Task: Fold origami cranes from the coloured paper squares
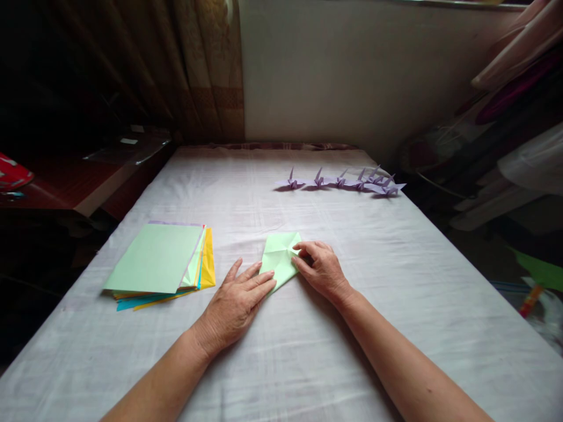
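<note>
A light green sheet of origami paper (280,251), creased and partly folded, lies on the cloth-covered table in front of me. My left hand (240,299) lies flat with its fingers apart, the fingertips resting on the paper's lower left edge. At the paper's right edge, my right hand (323,268) has its thumb and index finger pinched on the paper. The fingers of that hand hide the right corner.
A stack of coloured paper (149,258), green on top, sits at the left. Several purple paper cranes (341,180) stand in a row at the far right of the table (229,193). A brown desk (94,181) adjoins on the left; hanging fabrics (523,76) are at the right.
</note>
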`<action>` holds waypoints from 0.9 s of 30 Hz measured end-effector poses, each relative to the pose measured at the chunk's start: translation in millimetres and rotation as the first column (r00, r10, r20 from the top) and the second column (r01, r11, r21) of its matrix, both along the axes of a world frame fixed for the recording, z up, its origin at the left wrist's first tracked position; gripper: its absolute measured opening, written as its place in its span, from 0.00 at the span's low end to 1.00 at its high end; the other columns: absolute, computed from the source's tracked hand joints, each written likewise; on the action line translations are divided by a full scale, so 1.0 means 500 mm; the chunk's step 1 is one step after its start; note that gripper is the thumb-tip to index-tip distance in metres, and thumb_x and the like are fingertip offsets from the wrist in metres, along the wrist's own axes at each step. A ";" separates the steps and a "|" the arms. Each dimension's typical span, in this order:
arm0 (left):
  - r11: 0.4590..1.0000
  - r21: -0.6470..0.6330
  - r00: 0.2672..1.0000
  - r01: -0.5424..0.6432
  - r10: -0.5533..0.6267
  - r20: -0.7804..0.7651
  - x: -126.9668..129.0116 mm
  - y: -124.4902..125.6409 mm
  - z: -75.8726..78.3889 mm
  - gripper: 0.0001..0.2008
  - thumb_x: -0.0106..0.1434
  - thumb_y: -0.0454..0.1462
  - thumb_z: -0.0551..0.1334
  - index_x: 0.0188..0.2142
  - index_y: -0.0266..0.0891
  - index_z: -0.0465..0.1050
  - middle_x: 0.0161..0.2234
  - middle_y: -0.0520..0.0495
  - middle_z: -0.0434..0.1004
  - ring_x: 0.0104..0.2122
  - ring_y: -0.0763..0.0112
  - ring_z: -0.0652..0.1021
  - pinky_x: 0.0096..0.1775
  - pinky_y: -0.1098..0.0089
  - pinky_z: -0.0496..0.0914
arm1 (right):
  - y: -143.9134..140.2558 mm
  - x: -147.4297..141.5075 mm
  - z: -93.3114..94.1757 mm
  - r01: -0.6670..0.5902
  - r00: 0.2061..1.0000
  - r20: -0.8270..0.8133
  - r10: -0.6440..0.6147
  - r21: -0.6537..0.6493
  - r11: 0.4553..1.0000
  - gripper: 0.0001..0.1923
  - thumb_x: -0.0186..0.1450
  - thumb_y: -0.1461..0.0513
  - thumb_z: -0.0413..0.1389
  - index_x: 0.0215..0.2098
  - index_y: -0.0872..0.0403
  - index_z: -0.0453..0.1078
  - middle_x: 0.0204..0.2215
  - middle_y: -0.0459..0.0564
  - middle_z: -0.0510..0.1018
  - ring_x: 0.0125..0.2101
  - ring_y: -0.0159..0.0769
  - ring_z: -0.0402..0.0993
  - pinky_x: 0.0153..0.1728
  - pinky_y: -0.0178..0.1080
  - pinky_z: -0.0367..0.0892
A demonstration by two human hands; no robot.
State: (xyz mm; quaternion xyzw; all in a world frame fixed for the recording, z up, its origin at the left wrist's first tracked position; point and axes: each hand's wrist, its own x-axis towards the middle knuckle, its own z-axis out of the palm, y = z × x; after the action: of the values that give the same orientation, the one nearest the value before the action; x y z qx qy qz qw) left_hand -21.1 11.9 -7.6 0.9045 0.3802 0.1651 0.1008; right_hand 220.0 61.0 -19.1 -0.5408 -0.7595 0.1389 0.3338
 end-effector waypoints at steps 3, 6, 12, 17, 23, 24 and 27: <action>1.000 -0.031 1.000 0.004 -0.004 0.011 0.001 -0.001 0.003 0.18 0.70 0.34 0.51 0.57 0.43 0.69 0.57 0.45 0.74 0.61 0.59 0.68 0.64 0.46 0.52 | 0.000 -0.001 -0.002 0.009 1.000 0.006 -0.009 0.019 1.000 0.07 0.62 0.61 0.57 0.39 0.51 0.72 0.26 0.46 0.77 0.33 0.39 0.72 0.42 0.43 0.64; 0.999 -0.040 1.000 -0.014 0.015 0.015 0.002 -0.002 0.005 0.18 0.70 0.35 0.52 0.57 0.44 0.69 0.57 0.47 0.73 0.61 0.57 0.67 0.64 0.45 0.49 | 0.001 -0.002 -0.004 0.008 1.000 0.015 -0.009 0.037 0.999 0.06 0.62 0.62 0.57 0.38 0.51 0.72 0.26 0.46 0.77 0.33 0.39 0.72 0.41 0.42 0.63; 1.000 -0.009 1.000 -0.019 0.019 0.015 0.004 -0.002 0.006 0.16 0.71 0.38 0.53 0.56 0.44 0.70 0.57 0.48 0.73 0.61 0.57 0.67 0.65 0.45 0.48 | 0.002 -0.002 -0.004 0.005 1.000 0.025 -0.006 0.037 0.999 0.05 0.62 0.62 0.58 0.37 0.51 0.72 0.26 0.45 0.76 0.32 0.38 0.71 0.41 0.42 0.63; 0.999 0.035 1.000 -0.017 0.016 0.023 0.011 -0.002 0.005 0.15 0.71 0.38 0.52 0.54 0.42 0.71 0.55 0.47 0.75 0.60 0.59 0.69 0.65 0.48 0.47 | 0.001 -0.002 -0.006 0.012 1.000 0.024 -0.014 0.051 0.999 0.05 0.61 0.62 0.58 0.37 0.51 0.72 0.26 0.46 0.76 0.33 0.39 0.71 0.41 0.42 0.63; 0.998 0.057 0.999 -0.027 0.028 -0.024 0.021 -0.003 0.000 0.15 0.71 0.39 0.52 0.53 0.40 0.70 0.54 0.45 0.74 0.59 0.61 0.69 0.66 0.49 0.44 | 0.001 -0.001 -0.007 0.009 0.999 0.039 -0.011 0.053 0.999 0.05 0.61 0.62 0.58 0.37 0.52 0.71 0.27 0.46 0.76 0.34 0.39 0.71 0.41 0.42 0.62; 0.998 0.060 0.999 -0.027 0.029 -0.030 0.022 -0.003 0.001 0.15 0.71 0.39 0.52 0.53 0.41 0.70 0.55 0.45 0.74 0.59 0.61 0.70 0.66 0.49 0.43 | 0.001 -0.001 -0.007 0.007 0.999 0.045 -0.010 0.054 0.999 0.04 0.61 0.62 0.58 0.36 0.52 0.71 0.27 0.46 0.76 0.34 0.39 0.70 0.41 0.42 0.62; 0.998 0.065 0.998 -0.018 0.021 -0.053 0.022 -0.005 0.006 0.17 0.71 0.40 0.52 0.57 0.44 0.67 0.55 0.46 0.74 0.58 0.60 0.70 0.65 0.48 0.43 | 0.002 0.000 -0.008 -0.008 0.997 0.073 0.005 0.048 0.999 0.02 0.61 0.62 0.58 0.32 0.51 0.70 0.27 0.47 0.75 0.34 0.39 0.69 0.40 0.41 0.61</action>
State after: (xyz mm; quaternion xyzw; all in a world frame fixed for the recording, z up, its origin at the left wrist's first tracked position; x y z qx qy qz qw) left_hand -10.2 9.5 -4.8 0.9076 0.3859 0.1541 0.0598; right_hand 220.2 62.1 -23.0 -0.5348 -0.7761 0.1018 0.3183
